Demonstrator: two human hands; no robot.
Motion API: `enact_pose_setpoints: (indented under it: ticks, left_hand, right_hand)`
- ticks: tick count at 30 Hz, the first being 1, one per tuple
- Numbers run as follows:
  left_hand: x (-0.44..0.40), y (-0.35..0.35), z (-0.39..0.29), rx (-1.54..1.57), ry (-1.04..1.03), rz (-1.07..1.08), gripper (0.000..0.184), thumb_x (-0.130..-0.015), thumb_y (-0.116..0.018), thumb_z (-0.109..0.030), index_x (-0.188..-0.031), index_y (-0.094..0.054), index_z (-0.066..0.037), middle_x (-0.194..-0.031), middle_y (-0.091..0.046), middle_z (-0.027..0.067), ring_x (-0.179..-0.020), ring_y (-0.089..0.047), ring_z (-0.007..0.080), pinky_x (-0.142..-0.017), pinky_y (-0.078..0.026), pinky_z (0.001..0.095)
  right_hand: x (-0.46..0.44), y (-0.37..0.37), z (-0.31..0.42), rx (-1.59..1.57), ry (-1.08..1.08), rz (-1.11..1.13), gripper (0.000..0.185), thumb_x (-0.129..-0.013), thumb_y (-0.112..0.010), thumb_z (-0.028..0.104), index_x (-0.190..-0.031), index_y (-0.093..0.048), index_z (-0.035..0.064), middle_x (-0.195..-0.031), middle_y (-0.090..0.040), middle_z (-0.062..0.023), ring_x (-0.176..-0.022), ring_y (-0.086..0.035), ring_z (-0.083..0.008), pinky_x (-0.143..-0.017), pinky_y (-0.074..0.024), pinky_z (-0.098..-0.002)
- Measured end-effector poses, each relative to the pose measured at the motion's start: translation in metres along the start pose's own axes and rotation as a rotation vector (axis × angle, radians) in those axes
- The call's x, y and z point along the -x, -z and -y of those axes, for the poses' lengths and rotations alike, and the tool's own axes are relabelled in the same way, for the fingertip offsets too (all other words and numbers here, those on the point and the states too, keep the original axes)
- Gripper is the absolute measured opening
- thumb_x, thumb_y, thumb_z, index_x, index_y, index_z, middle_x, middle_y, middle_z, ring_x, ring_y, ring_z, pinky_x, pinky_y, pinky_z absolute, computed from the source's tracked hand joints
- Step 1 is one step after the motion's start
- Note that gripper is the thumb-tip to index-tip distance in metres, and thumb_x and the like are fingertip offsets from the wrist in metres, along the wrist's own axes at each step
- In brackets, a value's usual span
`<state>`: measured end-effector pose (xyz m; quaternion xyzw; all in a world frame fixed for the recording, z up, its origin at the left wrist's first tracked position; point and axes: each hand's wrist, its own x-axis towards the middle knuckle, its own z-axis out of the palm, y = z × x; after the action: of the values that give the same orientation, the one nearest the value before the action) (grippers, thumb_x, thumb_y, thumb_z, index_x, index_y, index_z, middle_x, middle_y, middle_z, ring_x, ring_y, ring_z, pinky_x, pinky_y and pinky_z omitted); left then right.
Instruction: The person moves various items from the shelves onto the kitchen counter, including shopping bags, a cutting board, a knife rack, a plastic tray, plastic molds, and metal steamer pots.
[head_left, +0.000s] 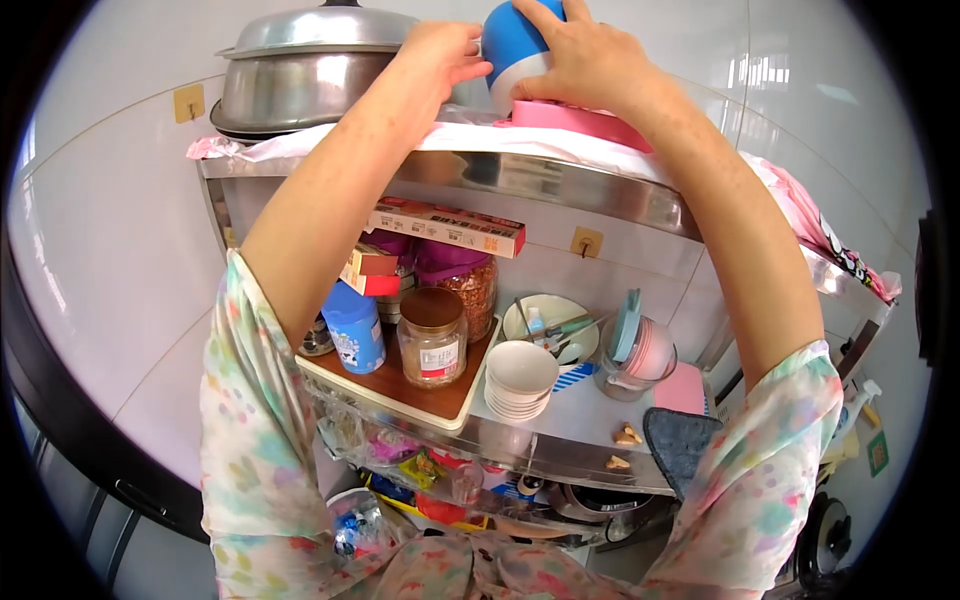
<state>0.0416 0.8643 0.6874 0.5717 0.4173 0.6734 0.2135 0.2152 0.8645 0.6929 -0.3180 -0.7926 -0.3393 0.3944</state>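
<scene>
On the top shelf, a rounded blue and white container [511,45] stands partly out of view at the upper edge. My right hand [590,62] is wrapped round its right side, fingers over the top and thumb low on the white part. My left hand [440,62] is raised at the container's left side with fingers apart; whether the fingertips touch it I cannot tell. Just below my right hand lies a pink flat item [580,122]. A large lidded steel pot [300,85] stands left of my left hand.
A metal rack [560,180] has a cloth-covered top. Below, a brown tray [400,400] carries a glass jar [432,345], a blue canister [353,325] and boxes. Stacked white bowls [520,375], a utensil bowl [545,312] and a dark cloth [680,440] sit to the right.
</scene>
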Motion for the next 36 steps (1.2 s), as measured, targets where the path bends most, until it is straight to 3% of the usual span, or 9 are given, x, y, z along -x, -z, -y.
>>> enact_pose_setpoints:
  ticks: [4, 8, 12, 13, 16, 17, 20, 23, 36]
  left_hand:
    - [-0.005, -0.011, -0.011, -0.228, 0.073, -0.004, 0.068, -0.086, -0.053, -0.041, -0.138, -0.029, -0.005, -0.139, -0.030, 0.0211, -0.123, -0.039, 0.0362, -0.090, -0.047, 0.0486]
    - [-0.007, -0.021, -0.016, -0.384, -0.158, 0.127, 0.088, -0.075, -0.060, -0.058, -0.142, -0.024, -0.015, -0.142, -0.026, 0.0177, -0.125, -0.035, 0.0368, -0.088, -0.041, 0.0558]
    - [0.007, -0.003, -0.017, -0.394, -0.193, 0.369, 0.094, -0.064, -0.072, -0.034, -0.142, -0.024, -0.016, -0.141, -0.028, 0.0167, -0.126, -0.033, 0.0313, -0.096, -0.035, 0.0483]
    - [0.008, -0.004, -0.015, -0.581, -0.409, 0.342, 0.096, -0.059, -0.071, -0.022, -0.142, -0.023, -0.016, -0.138, -0.032, 0.0160, -0.125, -0.034, 0.0296, -0.098, -0.035, 0.0389]
    - [0.001, 0.000, -0.005, -0.894, -0.664, 0.240, 0.097, -0.057, -0.071, -0.020, -0.142, -0.025, -0.016, -0.138, -0.033, 0.0154, -0.124, -0.035, 0.0294, -0.098, -0.036, 0.0339]
    - [0.000, -0.001, 0.001, -0.877, -0.792, 0.173, 0.087, -0.057, -0.071, -0.019, -0.136, -0.037, -0.010, -0.130, -0.043, 0.0185, -0.118, -0.043, 0.0317, -0.097, -0.037, 0.0342]
    - [0.016, -0.012, -0.017, -1.135, -0.818, 0.088, 0.095, -0.057, -0.078, -0.027, -0.135, -0.028, -0.009, -0.118, -0.045, 0.0253, -0.107, -0.050, 0.0394, -0.087, -0.047, 0.0425]
    - [0.008, -0.018, -0.022, -1.045, -0.728, 0.084, 0.092, -0.054, -0.076, -0.028, -0.133, -0.033, -0.011, -0.119, -0.042, 0.0255, -0.112, -0.044, 0.0425, -0.093, -0.041, 0.0430]
    - [0.032, -0.030, -0.027, -0.951, -0.882, -0.283, 0.073, -0.052, -0.070, -0.028, -0.119, -0.049, -0.010, -0.108, -0.047, 0.0209, -0.104, -0.046, 0.0381, -0.089, -0.041, 0.0433]
  right_hand:
    - [0.009, 0.008, -0.022, 0.014, 0.110, 0.180, 0.081, -0.071, -0.065, 0.045, -0.140, -0.030, 0.0186, -0.136, -0.039, -0.0159, -0.106, -0.057, -0.0322, -0.085, -0.0476, -0.0411]
    - [0.013, -0.001, -0.030, -0.015, 0.139, 0.092, 0.064, -0.071, -0.066, 0.025, -0.128, -0.039, 0.0106, -0.125, -0.049, -0.0149, -0.100, -0.059, -0.0301, -0.082, -0.0482, -0.0400]
    - [0.010, 0.002, -0.030, 0.036, 0.229, 0.039, 0.043, -0.068, -0.068, 0.018, -0.103, -0.050, 0.0011, -0.097, -0.063, -0.0166, -0.085, -0.063, -0.0297, -0.071, -0.0503, -0.0390]
    - [0.008, 0.001, -0.029, 0.047, 0.264, 0.014, 0.039, -0.068, -0.068, 0.018, -0.097, -0.051, -0.0005, -0.089, -0.065, -0.0167, -0.081, -0.064, -0.0296, -0.067, -0.0506, -0.0389]
    - [0.004, -0.011, -0.029, 0.099, 0.307, -0.134, 0.031, -0.068, -0.067, 0.016, -0.091, -0.054, -0.0014, -0.071, -0.065, -0.0153, -0.068, -0.065, -0.0297, -0.059, -0.0505, -0.0378]
    - [0.002, -0.014, -0.028, 0.117, 0.320, -0.160, 0.030, -0.069, -0.066, 0.016, -0.090, -0.055, -0.0014, -0.070, -0.065, -0.0152, -0.066, -0.065, -0.0293, -0.058, -0.0504, -0.0373]
    - [-0.003, -0.018, -0.031, 0.179, 0.350, -0.224, 0.025, -0.070, -0.065, 0.014, -0.088, -0.055, -0.0014, -0.068, -0.064, -0.0150, -0.063, -0.065, -0.0282, -0.055, -0.0502, -0.0357]
    - [-0.008, -0.018, -0.038, 0.227, 0.353, -0.237, 0.023, -0.071, -0.064, 0.013, -0.086, -0.055, -0.0018, -0.068, -0.064, -0.0148, -0.062, -0.065, -0.0276, -0.055, -0.0501, -0.0350]
    - [-0.011, -0.019, -0.054, -0.012, 0.034, -0.027, 0.026, -0.079, -0.062, 0.023, -0.096, -0.056, 0.0040, -0.091, -0.064, -0.0174, -0.087, -0.062, -0.0327, -0.074, -0.0491, -0.0419]
